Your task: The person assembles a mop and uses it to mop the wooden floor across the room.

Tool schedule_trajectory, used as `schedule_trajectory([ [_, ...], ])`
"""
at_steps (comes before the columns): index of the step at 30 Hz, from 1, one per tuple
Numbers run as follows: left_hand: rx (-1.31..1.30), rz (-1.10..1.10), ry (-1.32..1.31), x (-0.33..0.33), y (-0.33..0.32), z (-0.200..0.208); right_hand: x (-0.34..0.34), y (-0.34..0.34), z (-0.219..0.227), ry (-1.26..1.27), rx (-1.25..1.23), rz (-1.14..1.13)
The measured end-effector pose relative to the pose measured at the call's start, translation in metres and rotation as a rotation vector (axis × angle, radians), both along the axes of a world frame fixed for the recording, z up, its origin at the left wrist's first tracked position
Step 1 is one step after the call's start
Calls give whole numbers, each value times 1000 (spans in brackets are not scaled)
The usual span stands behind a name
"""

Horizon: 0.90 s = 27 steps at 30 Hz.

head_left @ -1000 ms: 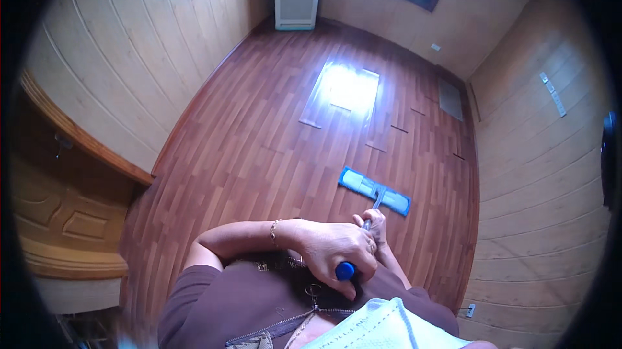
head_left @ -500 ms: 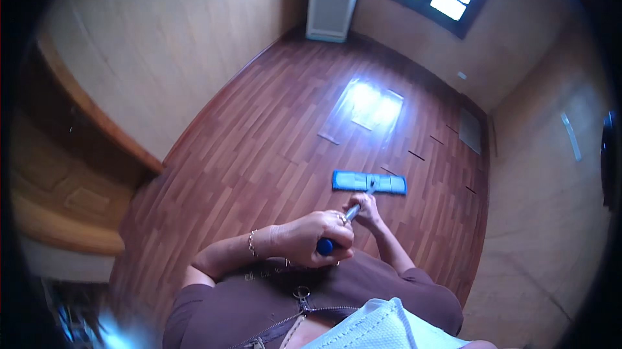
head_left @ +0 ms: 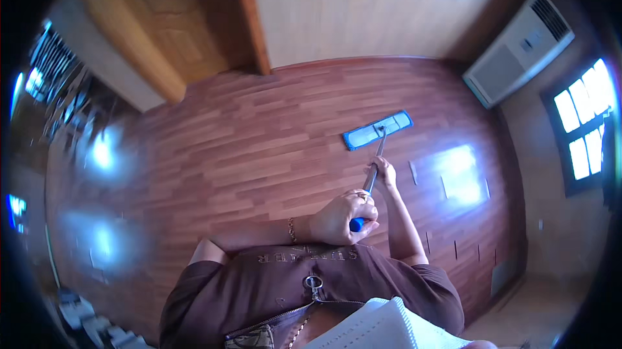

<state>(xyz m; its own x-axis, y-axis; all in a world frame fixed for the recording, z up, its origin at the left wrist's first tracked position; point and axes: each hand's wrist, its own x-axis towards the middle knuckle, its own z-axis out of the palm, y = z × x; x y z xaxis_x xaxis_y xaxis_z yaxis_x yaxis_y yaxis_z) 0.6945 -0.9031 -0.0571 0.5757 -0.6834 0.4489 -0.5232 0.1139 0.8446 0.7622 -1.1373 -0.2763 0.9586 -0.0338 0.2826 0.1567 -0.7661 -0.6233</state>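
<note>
A flat mop [head_left: 363, 136] with a pale blue head and darker blue fringe lies on the reddish-brown wood-plank floor [head_left: 259, 148], ahead and a little right of me. Its thin metal pole runs back toward my chest. My left hand [head_left: 346, 217] is wrapped round the top of the pole, with the blue end cap showing below the fist. Farther down the pole, my right hand [head_left: 384, 172] grips the metal shaft, arm stretched forward. A chain bracelet circles my left wrist.
A wooden door [head_left: 175, 19] in its frame stands at the far left. A tall white floor-standing air conditioner [head_left: 518, 48] is in the far right corner, near a bright window [head_left: 583, 125]. Dark gaps show between planks at right. Blurred stacked items [head_left: 71, 90] line the left edge.
My view has swung to the left, so the door, air conditioner and window now sit farther right. The mop head has moved farther out and tilted; both hands keep their hold.
</note>
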Motion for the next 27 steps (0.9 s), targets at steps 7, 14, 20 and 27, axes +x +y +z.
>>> schedule_trajectory([
  [7, 90, 372, -129, -4, 77, 30, 70, 128, 19, 57, 93, 462],
  [14, 42, 645, -371, -47, 203, 103, 44, 313, 82, 151, 124, 923],
  [20, 99, 884, -433, -140, 305, 148, -39, 473, 126, 278, -28, 1330],
  [27, 112, 1063, -472, -239, 376, 163, -137, 626, 109, 27, 86, 1987],
])
